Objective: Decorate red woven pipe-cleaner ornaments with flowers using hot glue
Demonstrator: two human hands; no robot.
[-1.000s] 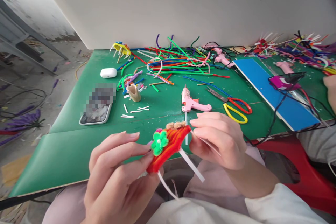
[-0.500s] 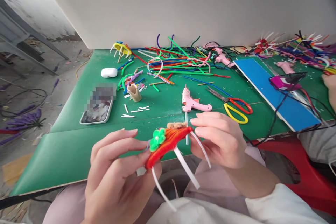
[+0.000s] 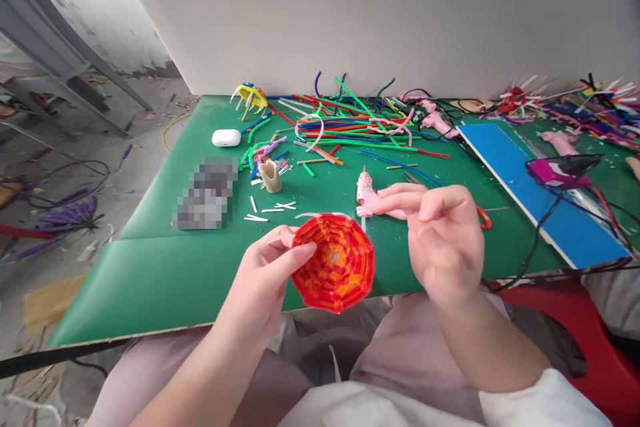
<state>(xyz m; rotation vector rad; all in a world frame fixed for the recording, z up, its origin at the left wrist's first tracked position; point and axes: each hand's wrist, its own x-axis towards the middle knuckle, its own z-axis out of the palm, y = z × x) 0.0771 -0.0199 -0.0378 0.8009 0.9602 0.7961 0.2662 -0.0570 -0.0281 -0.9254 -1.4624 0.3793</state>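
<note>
A red and orange pipe-cleaner canopy (image 3: 336, 280), shaped like a shallow dome, faces me with its ringed hollow inside. My left hand (image 3: 265, 273) grips its left edge, thumb on the inner side and fingers behind. A white strip shows at its upper rim; the decorated outer face is hidden. To the right, my right hand (image 3: 443, 240) is raised over the table with fingers apart and no object visible in it. Its fingertips overlap the view of a pink glue gun (image 3: 365, 190); I cannot tell whether they touch. Behind that hand, the scissors (image 3: 484, 217) are mostly covered.
On the green table (image 3: 165, 280) are a phone (image 3: 206, 193), a white earbud case (image 3: 226, 138), a bamboo cup (image 3: 271, 177), white strips (image 3: 257, 218) and piled pipe cleaners (image 3: 360, 127). A yellow umbrella-like piece (image 3: 251, 96) stands behind. Cords cross a blue board (image 3: 530, 180) at right.
The canopy has turned from side-on so its inside faces me. My right hand has let go of it and moved up and right, toward the glue gun and scissors.
</note>
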